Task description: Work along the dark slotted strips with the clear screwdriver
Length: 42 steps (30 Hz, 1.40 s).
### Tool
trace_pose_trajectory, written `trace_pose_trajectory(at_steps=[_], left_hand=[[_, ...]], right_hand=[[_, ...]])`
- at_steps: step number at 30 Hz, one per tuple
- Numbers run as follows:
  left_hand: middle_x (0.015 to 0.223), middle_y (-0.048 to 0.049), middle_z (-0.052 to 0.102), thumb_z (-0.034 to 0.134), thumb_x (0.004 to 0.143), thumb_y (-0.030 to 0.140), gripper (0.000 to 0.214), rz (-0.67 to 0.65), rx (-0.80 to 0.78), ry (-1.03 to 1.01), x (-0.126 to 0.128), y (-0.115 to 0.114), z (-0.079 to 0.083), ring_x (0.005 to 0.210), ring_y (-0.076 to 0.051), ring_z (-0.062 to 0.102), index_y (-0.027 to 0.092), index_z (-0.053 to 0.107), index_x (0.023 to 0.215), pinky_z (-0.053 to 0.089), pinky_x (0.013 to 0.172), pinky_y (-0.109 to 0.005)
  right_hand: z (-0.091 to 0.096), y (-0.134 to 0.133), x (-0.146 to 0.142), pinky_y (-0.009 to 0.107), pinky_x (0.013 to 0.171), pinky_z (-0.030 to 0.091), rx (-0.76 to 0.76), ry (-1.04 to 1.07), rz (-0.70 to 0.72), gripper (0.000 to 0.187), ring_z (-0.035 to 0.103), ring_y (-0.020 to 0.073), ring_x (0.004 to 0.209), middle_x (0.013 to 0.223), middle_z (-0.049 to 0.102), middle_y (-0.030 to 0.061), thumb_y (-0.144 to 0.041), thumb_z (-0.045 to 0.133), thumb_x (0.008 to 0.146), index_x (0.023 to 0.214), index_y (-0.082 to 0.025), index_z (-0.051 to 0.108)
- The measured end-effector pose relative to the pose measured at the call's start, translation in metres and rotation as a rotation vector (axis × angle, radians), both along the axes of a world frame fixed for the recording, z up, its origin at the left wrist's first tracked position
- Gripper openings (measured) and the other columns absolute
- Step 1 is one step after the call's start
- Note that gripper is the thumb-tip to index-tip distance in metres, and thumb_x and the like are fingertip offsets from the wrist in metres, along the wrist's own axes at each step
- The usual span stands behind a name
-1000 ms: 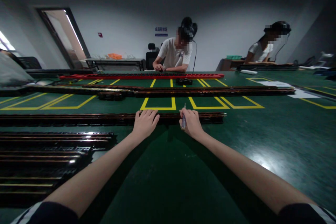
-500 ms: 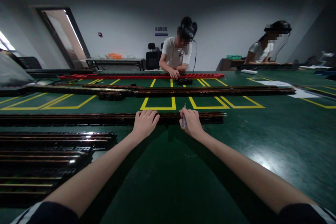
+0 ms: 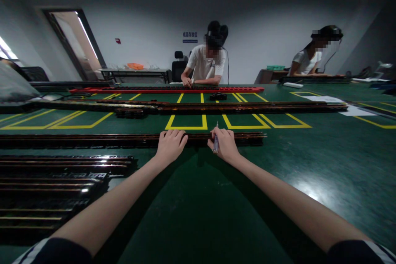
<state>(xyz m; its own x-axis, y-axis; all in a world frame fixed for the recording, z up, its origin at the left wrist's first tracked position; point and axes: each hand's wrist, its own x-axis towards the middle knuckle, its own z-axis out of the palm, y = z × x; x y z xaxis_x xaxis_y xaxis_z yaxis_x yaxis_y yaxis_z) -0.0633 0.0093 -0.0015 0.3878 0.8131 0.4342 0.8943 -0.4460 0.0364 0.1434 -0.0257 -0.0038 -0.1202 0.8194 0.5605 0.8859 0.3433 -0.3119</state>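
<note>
A long dark metal rail (image 3: 93,139) lies across the green table (image 3: 198,214) in front of me. My left hand (image 3: 170,145) rests on it with the fingers curled over its top edge. Just to the right, my right hand (image 3: 224,145) is closed round a thin pen-like tool (image 3: 215,142) whose tip points up, and it touches the same rail.
Several more dark rails (image 3: 55,181) are stacked at the near left. Further rails (image 3: 216,108) and a long red bar (image 3: 167,90) lie across the far side, among yellow floor-style markings (image 3: 187,127). Two other people (image 3: 206,64) work at the far edge.
My hands have hardly moved; the right hand shifted slightly left along the rail. The person opposite drew a hand back from the table's middle to the red bar.
</note>
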Motion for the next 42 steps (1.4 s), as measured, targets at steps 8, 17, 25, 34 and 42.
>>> trace_pose_trajectory(at_steps=[8,17,25,34,42], left_hand=[[0.113,-0.0097,0.064,0.024,0.095,0.039,0.045,0.002,-0.009,0.002,0.001,-0.001,0.001,0.105,-0.025,0.056,0.018,0.059,0.113,0.035,0.095,-0.045],[0.117,-0.0091,0.063,0.024,0.096,0.038,0.044,-0.007,-0.002,-0.023,0.001,-0.002,0.001,0.109,-0.024,0.055,0.019,0.058,0.117,0.034,0.097,-0.044],[0.117,-0.0092,0.063,0.026,0.095,0.037,0.044,0.028,0.022,-0.011,0.001,-0.002,0.0,0.109,-0.025,0.054,0.017,0.058,0.117,0.033,0.098,-0.046],[0.117,-0.009,0.063,0.025,0.096,0.038,0.045,0.022,0.004,-0.018,-0.001,-0.001,-0.001,0.109,-0.025,0.055,0.018,0.059,0.117,0.033,0.098,-0.047],[0.116,-0.009,0.064,0.025,0.096,0.038,0.045,0.022,0.007,-0.021,0.0,0.0,0.0,0.108,-0.025,0.055,0.018,0.059,0.117,0.033,0.097,-0.046]], right_hand=[[-0.001,0.002,-0.001,0.045,0.086,0.04,-0.017,-0.009,-0.033,0.009,0.061,0.0258,0.088,0.092,0.066,0.0081,-0.021,0.056,0.079,0.078,-0.022,0.047],[0.001,0.002,-0.005,0.042,0.086,0.04,0.026,-0.029,-0.085,0.016,0.061,0.0249,0.092,0.093,0.068,0.0069,-0.007,0.051,0.076,0.075,-0.022,0.047],[-0.01,0.008,0.007,0.045,0.086,0.042,0.039,0.049,-0.022,0.019,0.061,0.0267,0.093,0.094,0.066,0.0075,-0.006,0.05,0.072,0.075,-0.023,0.044],[-0.008,0.008,0.004,0.045,0.089,0.037,0.011,0.028,0.039,0.011,0.059,0.0264,0.095,0.098,0.065,0.0108,-0.017,0.052,0.075,0.077,-0.022,0.043],[-0.011,0.008,0.003,0.045,0.088,0.037,0.028,0.032,0.006,0.011,0.06,0.0252,0.095,0.098,0.065,0.008,-0.013,0.051,0.076,0.078,-0.022,0.046]])
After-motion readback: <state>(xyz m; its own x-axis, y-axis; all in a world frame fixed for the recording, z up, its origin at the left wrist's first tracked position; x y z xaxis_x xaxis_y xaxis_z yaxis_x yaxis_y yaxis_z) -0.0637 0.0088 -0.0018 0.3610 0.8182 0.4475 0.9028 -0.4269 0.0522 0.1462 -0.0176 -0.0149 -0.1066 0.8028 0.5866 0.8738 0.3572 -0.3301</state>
